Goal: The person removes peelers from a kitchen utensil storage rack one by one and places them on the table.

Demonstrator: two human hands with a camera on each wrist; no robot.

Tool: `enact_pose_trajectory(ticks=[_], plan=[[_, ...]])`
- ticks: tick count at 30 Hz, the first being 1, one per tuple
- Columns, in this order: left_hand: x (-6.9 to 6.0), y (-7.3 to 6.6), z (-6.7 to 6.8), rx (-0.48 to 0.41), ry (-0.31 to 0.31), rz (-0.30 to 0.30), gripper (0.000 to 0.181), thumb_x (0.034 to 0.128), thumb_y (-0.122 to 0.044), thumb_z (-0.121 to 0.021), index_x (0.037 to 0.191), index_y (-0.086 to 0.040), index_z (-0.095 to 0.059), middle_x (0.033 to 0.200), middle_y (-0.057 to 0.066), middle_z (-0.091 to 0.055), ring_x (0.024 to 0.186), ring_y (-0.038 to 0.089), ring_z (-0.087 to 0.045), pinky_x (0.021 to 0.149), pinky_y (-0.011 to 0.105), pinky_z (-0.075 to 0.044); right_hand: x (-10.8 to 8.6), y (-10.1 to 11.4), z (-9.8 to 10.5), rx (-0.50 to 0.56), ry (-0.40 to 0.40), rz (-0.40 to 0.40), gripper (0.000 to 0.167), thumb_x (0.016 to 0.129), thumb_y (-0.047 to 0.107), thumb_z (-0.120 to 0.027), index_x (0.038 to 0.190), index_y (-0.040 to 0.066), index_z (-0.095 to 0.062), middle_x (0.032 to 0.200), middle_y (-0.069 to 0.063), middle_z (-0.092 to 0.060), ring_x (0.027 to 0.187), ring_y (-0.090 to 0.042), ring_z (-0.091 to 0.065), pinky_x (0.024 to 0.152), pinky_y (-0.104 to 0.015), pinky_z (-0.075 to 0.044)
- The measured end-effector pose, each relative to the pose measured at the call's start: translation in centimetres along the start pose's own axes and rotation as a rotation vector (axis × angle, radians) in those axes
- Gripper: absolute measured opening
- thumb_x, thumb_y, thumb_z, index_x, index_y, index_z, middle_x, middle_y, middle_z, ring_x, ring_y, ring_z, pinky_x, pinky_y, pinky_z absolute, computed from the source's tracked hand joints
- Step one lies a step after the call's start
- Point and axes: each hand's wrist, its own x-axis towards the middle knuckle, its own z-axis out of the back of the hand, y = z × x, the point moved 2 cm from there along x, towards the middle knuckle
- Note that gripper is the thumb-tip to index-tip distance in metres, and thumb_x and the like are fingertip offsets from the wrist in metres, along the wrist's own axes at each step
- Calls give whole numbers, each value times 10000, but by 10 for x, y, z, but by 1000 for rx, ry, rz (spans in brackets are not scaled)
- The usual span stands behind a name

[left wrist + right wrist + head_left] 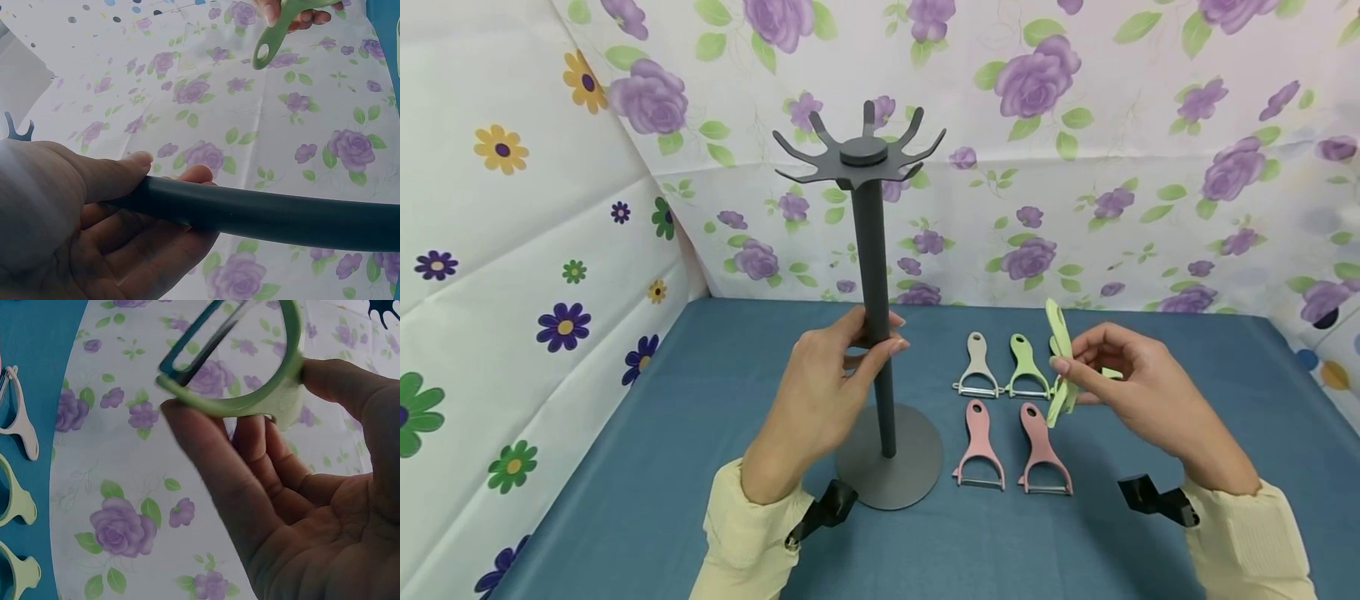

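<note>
A dark grey stand has a ring of upcurved hooks (862,154), a slim pole (872,267) and a round base (895,483). My left hand (823,392) grips the pole about midway, thumb in front; the left wrist view shows the pole (287,215) between thumb and fingers. My right hand (1131,379) pinches a light green peeler (1060,367) above the table. The right wrist view shows the thumb and index finger at the peeler's curved frame (250,403). In the left wrist view its handle (270,47), with a hole, points away from the fingers.
On the blue tablecloth (625,517) lie a whitish peeler (976,358), a green peeler (1022,354) and two pink peelers (977,429). Another green peeler (24,575) shows in the right wrist view. Flowered cloth (820,250) hangs behind and at the left.
</note>
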Motion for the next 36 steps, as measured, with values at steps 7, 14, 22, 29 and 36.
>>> enact_pose_trajectory(ticks=[7,14,22,29,36], plan=[[0,0,0,-2,1,7,206,1037,-245,-620,1208,-140,-668,1058,10,-768,983,111,-740,857,346,-634,2,-3,2,-18,36,-44,371,1001,458,-636,1112,105,-604,1067,-114,-647,891,-121,-695,737,-307,-633],[0,1,0,-9,4,6,207,1038,-245,-616,1209,-139,-668,1057,15,-769,983,113,-740,859,344,-634,2,-5,2,-25,52,-72,407,995,485,-632,1119,99,-596,1065,-123,-654,897,-131,-692,734,-308,-635],[0,0,0,-8,2,9,211,1040,-249,-612,1209,-137,-670,1056,18,-768,995,164,-747,862,364,-635,3,-7,4,-46,83,-103,446,991,512,-625,1131,91,-582,1025,-125,-671,879,-148,-697,713,-294,-630],[0,-1,1,-1,1,10,211,1040,-254,-613,1211,-142,-669,1058,13,-768,993,137,-743,861,363,-635,4,-10,4,-27,122,-123,447,987,509,-633,1120,85,-580,984,-111,-685,870,-159,-701,707,-303,-629],[0,0,0,6,1,9,214,1038,-252,-616,1214,-140,-667,1059,12,-768,990,120,-741,860,361,-635,5,-14,4,-29,135,-133,451,986,498,-642,1121,74,-567,983,-120,-647,875,-151,-701,697,-310,-623]])
